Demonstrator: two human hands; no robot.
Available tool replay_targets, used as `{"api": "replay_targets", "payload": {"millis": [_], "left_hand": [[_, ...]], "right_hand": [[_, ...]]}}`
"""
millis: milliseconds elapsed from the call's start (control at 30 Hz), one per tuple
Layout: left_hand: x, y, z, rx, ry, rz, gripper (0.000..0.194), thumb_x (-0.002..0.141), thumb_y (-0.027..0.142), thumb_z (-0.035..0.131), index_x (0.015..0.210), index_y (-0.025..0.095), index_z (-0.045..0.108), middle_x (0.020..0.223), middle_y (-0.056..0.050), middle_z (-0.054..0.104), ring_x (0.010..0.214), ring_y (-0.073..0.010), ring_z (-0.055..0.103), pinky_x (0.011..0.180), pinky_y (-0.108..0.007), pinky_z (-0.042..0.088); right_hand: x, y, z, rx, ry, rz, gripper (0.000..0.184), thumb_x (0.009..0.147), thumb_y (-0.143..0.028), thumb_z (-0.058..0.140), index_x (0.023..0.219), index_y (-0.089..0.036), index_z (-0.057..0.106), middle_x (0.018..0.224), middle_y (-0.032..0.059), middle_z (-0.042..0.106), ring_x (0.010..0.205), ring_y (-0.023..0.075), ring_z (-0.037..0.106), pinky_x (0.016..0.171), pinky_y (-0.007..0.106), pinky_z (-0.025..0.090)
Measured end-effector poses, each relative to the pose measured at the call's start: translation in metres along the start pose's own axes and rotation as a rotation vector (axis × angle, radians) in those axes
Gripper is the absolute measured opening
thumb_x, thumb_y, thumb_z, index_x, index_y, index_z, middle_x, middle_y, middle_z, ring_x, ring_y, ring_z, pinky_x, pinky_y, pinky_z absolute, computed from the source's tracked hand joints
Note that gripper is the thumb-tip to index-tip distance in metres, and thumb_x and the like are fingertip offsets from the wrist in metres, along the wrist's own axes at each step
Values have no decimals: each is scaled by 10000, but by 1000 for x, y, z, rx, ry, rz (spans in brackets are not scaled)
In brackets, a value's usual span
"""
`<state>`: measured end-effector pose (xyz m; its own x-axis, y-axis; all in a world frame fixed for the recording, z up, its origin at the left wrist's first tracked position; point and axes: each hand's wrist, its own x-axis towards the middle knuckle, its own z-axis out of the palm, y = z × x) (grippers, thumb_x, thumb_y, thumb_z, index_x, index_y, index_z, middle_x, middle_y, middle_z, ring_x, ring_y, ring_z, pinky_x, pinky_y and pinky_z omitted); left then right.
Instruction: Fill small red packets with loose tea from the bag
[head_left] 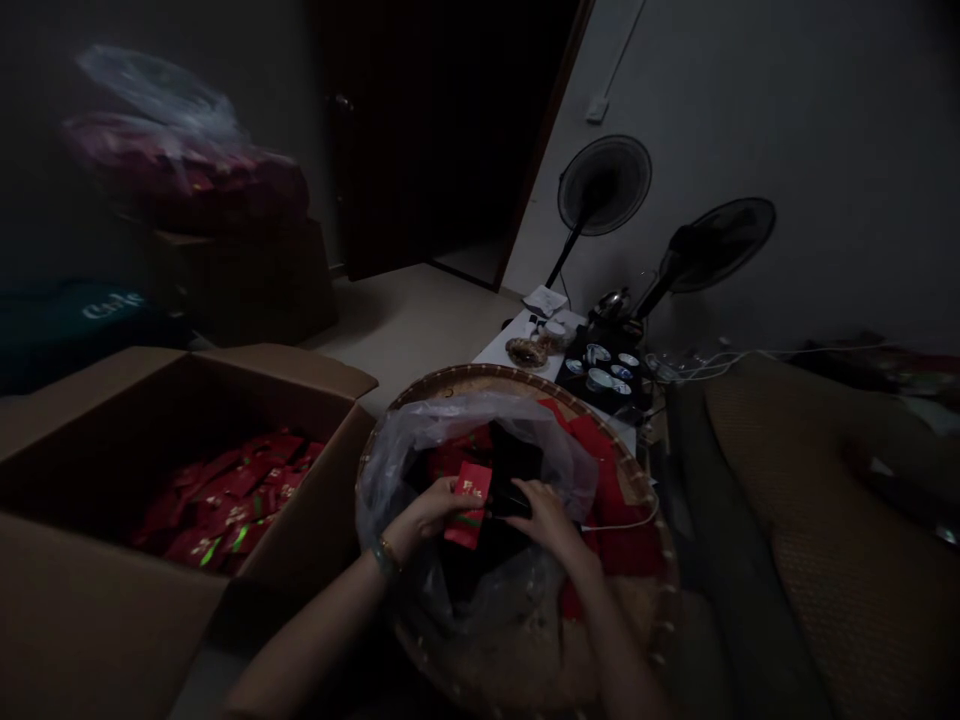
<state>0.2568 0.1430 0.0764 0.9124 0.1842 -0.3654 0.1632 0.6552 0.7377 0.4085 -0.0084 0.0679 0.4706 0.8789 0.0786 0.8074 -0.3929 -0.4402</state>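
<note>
My left hand [439, 508] is closed on a red packet [472, 482] with pale gold lettering and a green stripe, held above an open clear plastic bag [390, 450]. Just to its right, my right hand [546, 515] has its fingers curled at something dark, too dim to make out. Inside the bag lie dark items and more red packets [459, 450]. The bag rests in a round woven bamboo tray [525, 660]. Flat red pieces [622, 520] lie along the tray's right side, and a thin white cord [622, 524] crosses it.
An open cardboard box [90, 570] at left holds many red packets [240, 480]. Behind it, a plastic sack [195, 160] sits on another carton [247, 280]. Small cups [600, 378] stand on a low table beyond the tray, near two fans [606, 185]. A woven seat [825, 520] is at right.
</note>
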Motion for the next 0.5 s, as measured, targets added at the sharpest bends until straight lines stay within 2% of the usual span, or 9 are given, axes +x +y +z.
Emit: {"api": "replay_targets", "payload": {"millis": [67,133,300,400,500], "left_hand": [[0,1,-1,-22,-33,5,462,452,206,831,841,97,606,759,-54,651,674,-162,629,660,-266,484],[0,1,0,-35,-62,15,464,439,157,831,842,99,608,769,-53,654,684,-157,630,681,-265,487],[-1,1,-1,-35,-65,36,448,436,129,825,832,97,619,769,-52,661,679,-143,623,679,-245,481],[-2,3,-1,-40,-49,33,427,442,140,823,817,96,624,743,-52,667,704,-159,633,691,-247,479],[-2,4,-1,-51,-46,25,422,461,151,818,832,102,621,756,-60,672,734,-179,642,700,-263,483]], "right_hand": [[-16,14,10,-241,-23,6,602,635,-209,688,1211,-204,513,1074,109,596,996,281,532,830,392,399],[-25,22,19,-355,-21,-3,611,650,-163,663,1234,-208,488,1073,106,598,969,278,541,828,398,392],[-24,32,16,-364,24,-74,549,758,-186,541,1291,-209,417,1068,103,609,963,249,556,822,374,395],[-21,31,9,-383,45,-117,669,728,-218,579,1350,-208,332,1135,116,573,1003,266,534,833,389,401],[-24,28,12,-410,78,-194,775,678,-222,649,1369,-228,300,1230,126,498,1073,290,483,866,414,401]]}}
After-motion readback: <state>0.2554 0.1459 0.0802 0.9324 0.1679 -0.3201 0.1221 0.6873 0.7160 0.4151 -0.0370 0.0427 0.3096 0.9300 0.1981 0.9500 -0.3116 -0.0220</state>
